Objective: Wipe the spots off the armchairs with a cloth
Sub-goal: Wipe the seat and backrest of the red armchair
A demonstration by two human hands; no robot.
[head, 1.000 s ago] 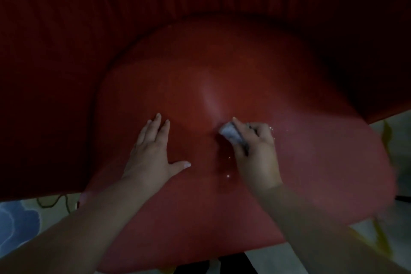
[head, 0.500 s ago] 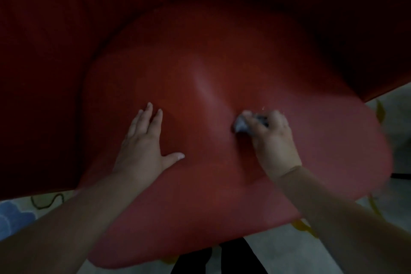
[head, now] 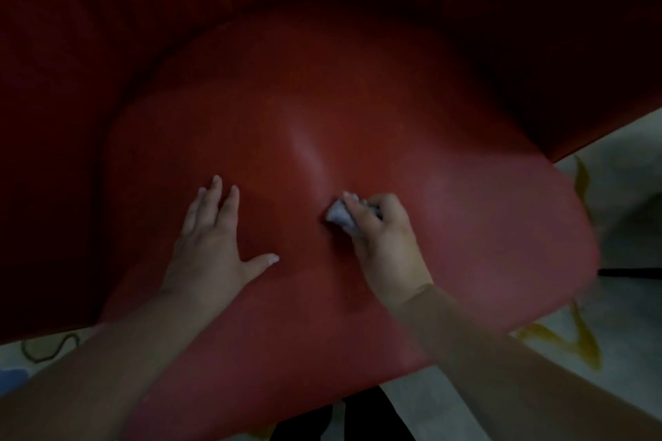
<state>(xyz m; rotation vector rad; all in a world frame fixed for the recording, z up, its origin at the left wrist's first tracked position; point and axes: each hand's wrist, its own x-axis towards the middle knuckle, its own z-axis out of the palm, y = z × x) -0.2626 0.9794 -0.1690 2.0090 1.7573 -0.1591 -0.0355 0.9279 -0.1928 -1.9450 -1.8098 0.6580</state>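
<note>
Armchair seat first: the broad, rounded, smooth red leather-like armchair seat (head: 358,125) filled the middle of the head view, ringed by the darker pleated red backrest (head: 107,46). I had my left hand (head: 211,243) spread flat on the seat, fingers straight and thumb splayed toward the centre; I judged it was there to brace me and steady the cushion while the other hand worked. My right hand (head: 385,240) had its fingers curled tightly round a small crumpled pale grey cloth (head: 338,215), pressing it down on the seat just right of the pale sheen running along the middle, near the left hand but not touching it. The wad was bunched small, likely to concentrate pressure on one mark.

Light was poor. I could not make out any spots on the red surface, so how much was left to wipe I could not tell. Most of the cloth sat hidden under the fingers. A patterned pale floor (head: 609,351) showed at the right and lower left, blurred. Something black under the seat's front edge was cut off.
</note>
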